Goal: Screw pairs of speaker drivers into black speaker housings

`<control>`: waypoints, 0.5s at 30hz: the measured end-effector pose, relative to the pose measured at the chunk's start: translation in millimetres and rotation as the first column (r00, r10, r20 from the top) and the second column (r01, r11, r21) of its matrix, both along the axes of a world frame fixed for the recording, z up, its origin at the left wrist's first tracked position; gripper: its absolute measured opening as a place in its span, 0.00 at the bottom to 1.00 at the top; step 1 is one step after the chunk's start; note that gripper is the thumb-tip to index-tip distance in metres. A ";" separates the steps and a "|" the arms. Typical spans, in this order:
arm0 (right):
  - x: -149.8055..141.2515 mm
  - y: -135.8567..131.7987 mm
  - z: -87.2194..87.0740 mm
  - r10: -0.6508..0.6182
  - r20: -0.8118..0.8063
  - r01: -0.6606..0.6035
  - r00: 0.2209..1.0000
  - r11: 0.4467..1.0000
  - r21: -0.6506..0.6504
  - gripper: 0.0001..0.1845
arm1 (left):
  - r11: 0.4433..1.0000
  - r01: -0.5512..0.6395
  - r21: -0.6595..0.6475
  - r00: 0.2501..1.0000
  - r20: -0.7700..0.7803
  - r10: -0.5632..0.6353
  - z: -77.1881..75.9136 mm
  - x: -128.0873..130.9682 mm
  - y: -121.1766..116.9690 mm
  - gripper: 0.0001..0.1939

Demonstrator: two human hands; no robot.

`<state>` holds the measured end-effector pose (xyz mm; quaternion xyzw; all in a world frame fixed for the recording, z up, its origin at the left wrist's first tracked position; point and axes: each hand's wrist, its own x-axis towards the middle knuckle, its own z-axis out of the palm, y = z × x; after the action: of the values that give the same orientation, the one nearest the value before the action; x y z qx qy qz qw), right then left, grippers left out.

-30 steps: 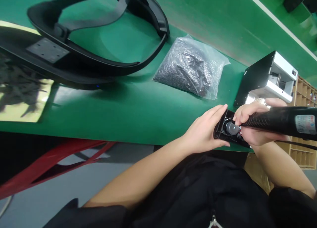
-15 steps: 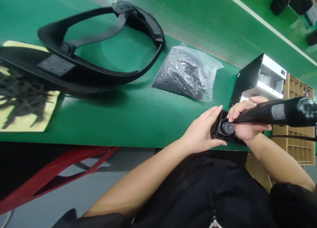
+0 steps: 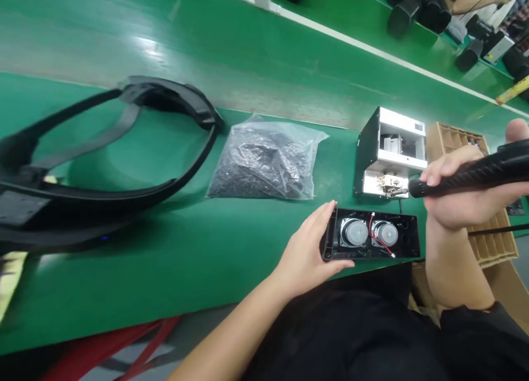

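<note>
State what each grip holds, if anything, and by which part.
Right grip: the black power screwdriver, around the front part of its body. Left grip: the black speaker casing, around its left end.

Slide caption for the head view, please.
Left hand cups one end of a black housing with two speakers; right hand holds a black screwdriver, tip by a small machine.

Black housing [image 3: 405,236], black screwdriver [image 3: 494,168], green tabletop [image 3: 206,254]

The black casing [image 3: 370,249] lies open-side up near the black screwdriver [image 3: 487,174].
</note>
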<state>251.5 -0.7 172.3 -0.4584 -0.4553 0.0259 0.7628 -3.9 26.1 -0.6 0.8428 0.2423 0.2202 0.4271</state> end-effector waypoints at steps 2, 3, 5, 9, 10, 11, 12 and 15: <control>6.4 4.4 -4.2 -0.012 -0.009 0.011 1.000 0.999 -0.036 0.35 | 1.000 -0.005 0.009 1.000 -0.016 0.005 0.4 -1.0 0.6 0.65; 7.8 6.6 -7.3 -0.004 -0.015 0.003 1.000 0.999 -0.042 0.34 | 1.000 -0.006 0.012 1.000 -0.022 0.006 0.6 -1.6 0.9 0.65; 8.6 10.1 -13.2 0.018 -0.024 -0.019 1.000 0.999 -0.040 0.33 | 1.000 -0.002 0.022 1.000 -0.028 0.003 1.4 -2.6 1.6 0.66; 8.1 12.5 -20.3 0.063 -0.019 -0.064 0.998 0.995 -0.074 0.33 | 0.999 0.011 0.036 1.000 -0.016 -0.011 3.3 -4.1 2.4 0.67; 7.4 12.4 -21.3 0.075 -0.012 -0.076 0.997 0.994 -0.081 0.34 | 0.999 0.010 0.037 1.000 -0.011 -0.010 3.6 -4.2 2.5 0.67; 6.1 12.1 -22.2 0.090 -0.005 -0.090 0.996 0.992 -0.088 0.34 | 0.999 0.009 0.037 1.000 -0.008 -0.008 3.8 -4.3 2.6 0.67; 4.4 11.8 -22.9 0.101 0.005 -0.100 0.995 0.991 -0.093 0.35 | 0.999 0.009 0.036 1.000 -0.008 -0.009 3.9 -4.3 2.8 0.67; -0.9 11.4 -24.0 0.095 0.006 -0.093 0.996 0.990 -0.107 0.37 | 0.999 0.012 0.033 1.000 -0.013 -0.011 4.1 -4.0 3.5 0.67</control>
<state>250.6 10.8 148.2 -0.4768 -0.4784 0.0837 0.7327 -7.9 29.6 3.5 0.8525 0.2366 0.2162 0.4128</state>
